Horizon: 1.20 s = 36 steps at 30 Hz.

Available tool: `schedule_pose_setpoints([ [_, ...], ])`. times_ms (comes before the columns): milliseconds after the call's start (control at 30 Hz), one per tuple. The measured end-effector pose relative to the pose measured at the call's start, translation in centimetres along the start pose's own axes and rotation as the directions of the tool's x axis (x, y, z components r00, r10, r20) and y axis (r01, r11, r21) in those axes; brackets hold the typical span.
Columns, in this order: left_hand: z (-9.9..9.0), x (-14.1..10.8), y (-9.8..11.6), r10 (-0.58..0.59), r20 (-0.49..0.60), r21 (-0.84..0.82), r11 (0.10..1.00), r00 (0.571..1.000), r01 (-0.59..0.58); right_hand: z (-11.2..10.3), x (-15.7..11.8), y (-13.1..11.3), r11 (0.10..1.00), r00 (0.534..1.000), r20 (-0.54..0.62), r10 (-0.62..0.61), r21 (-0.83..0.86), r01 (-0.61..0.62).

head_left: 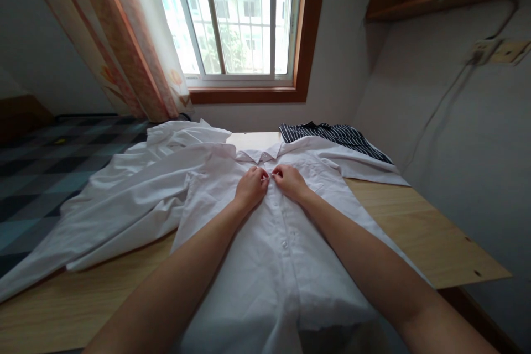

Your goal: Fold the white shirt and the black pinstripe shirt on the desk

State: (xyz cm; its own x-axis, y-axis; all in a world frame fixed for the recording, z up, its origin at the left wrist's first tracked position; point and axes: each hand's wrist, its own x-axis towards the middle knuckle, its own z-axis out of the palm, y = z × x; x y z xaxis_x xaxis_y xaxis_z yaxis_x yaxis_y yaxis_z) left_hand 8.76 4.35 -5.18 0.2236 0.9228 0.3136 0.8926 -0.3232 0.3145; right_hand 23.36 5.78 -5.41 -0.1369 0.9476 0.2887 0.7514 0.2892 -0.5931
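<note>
A white button-up shirt (249, 276) lies front side up on the wooden board, its collar toward the window and its hem toward me. My left hand (252, 185) pinches the front placket a little below the collar. Close beside it, my right hand (289, 181) pinches the placket's other side with thumb and fingers. The fingertips hide the button or cloth edge between them. Further down the placket, a button (284, 245) shows. One sleeve stretches out to the right over the board, the other to the left.
Another white garment (166, 133) lies crumpled at the left, beside a checked bed cover (29, 177). A black-and-white striped garment (332, 134) lies at the back right. The wooden board (415, 227) ends near the right wall, where a cable (440, 102) hangs from a socket.
</note>
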Motion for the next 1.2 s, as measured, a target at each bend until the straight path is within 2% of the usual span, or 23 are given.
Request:
schedule_pose_setpoints([
  [200, 0.2, 0.3, -0.2, -0.014, -0.007, -0.01, 1.0, 1.0, 0.014, 0.8, 0.6, 0.4, 0.983, 0.996, -0.055, -0.066, 0.166, 0.075],
  [467, 0.1, 0.5, -0.5, -0.002, -0.008, -0.012, 1.0, 1.0, 0.002, 1.2, 0.8, 1.3, 0.976, 0.999, 0.034, -0.003, 0.216, -0.005],
  [767, -0.2, 0.9, -1.2, 0.007, -0.062, -0.154, 0.988, 0.998, -0.016, 0.6, 0.5, 1.2, 0.965, 0.999, 0.049, -0.017, 0.262, 0.004],
  [1000, 0.0, 1.5, -1.9, -0.082, 0.037, -0.297, 0.951, 0.996, 0.089, 0.6, 0.4, 1.3, 0.965, 0.999, 0.034, -0.029, 0.263, 0.019],
  [1200, 0.8, 1.8, -2.5, -0.099, 0.081, -0.43, 0.894, 0.992, 0.124, 0.8, 0.4, 1.4, 0.974, 0.999, 0.033, -0.016, 0.227, 0.008],
])
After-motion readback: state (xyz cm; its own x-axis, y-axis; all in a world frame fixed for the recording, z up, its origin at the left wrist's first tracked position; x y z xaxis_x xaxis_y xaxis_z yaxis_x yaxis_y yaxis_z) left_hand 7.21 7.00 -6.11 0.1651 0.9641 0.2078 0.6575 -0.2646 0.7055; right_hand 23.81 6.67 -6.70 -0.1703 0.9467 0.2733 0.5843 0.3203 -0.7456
